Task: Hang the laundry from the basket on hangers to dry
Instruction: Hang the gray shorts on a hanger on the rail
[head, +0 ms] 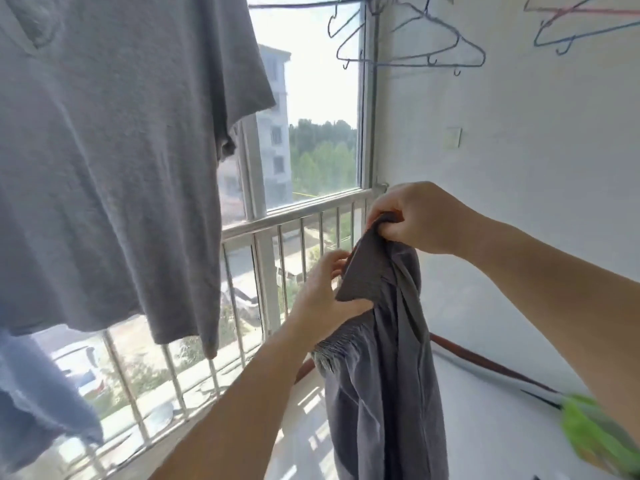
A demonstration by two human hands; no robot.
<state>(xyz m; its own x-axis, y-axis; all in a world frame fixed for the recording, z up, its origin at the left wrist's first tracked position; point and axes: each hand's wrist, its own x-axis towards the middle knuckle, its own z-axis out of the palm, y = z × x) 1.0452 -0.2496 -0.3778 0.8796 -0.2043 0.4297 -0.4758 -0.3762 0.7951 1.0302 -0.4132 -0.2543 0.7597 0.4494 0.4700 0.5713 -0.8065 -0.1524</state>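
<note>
Grey woven garment (381, 358), elastic-waisted, probably shorts: hanging limp between both hands, soft and light, likely damp; best gripped along the gathered waistband. Left hand (322, 292) is pinching a fabric flap; right hand (415, 220) is bunching cloth higher up. Further off, a grey T-shirt (114, 168) is drying; empty wire hangers (412, 46) are waiting overhead. Basket not in view.

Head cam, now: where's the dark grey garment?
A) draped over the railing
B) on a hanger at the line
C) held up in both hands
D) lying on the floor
C: the right hand pinches the top of the dark grey garment and the left hand grips its edge, while the empty hangers hang above, unused.
</note>
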